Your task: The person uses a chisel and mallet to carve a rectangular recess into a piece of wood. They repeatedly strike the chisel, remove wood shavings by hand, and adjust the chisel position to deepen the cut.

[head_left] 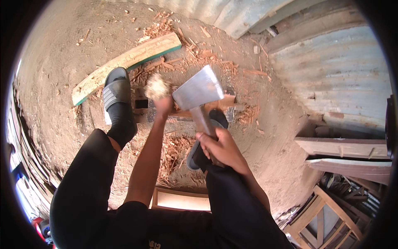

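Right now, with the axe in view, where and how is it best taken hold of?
Probably by the handle, from the person's own side, below the head, as the right hand does. The narrow handle slants toward the person, while the broad blade is at the far end, its bright edge facing right, so it seems wise to keep hands off it.

Wide-bladed hatchet (199,90) just beside a pale, blurred wood piece (157,86)
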`<state>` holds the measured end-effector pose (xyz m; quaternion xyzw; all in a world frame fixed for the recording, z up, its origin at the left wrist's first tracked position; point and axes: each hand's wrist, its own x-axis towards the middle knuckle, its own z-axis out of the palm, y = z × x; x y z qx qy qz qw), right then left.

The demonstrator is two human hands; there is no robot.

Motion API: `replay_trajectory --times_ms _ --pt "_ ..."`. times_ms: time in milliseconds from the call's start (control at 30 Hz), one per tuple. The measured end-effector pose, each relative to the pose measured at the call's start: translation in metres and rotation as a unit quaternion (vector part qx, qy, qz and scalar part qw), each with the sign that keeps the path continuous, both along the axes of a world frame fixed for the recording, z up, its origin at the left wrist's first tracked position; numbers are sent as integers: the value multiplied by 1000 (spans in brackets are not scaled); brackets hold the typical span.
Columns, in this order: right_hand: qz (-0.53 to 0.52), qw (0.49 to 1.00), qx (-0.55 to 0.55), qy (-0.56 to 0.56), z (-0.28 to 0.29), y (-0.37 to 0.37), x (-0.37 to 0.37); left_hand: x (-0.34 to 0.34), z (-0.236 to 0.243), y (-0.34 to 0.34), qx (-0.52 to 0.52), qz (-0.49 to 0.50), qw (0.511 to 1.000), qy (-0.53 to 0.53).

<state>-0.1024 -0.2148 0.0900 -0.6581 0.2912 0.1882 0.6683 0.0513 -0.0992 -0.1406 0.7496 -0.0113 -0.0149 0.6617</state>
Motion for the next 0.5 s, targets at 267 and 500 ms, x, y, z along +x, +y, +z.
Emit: replay_trajectory --times_ms 267,500 --pt "-325 943 61 21 -44 -66 -58 46 46 22 -416 0 882 221" --pt "-424 890 21 165 -90 -75 -157 55 92 8 -254 -170 944 127"
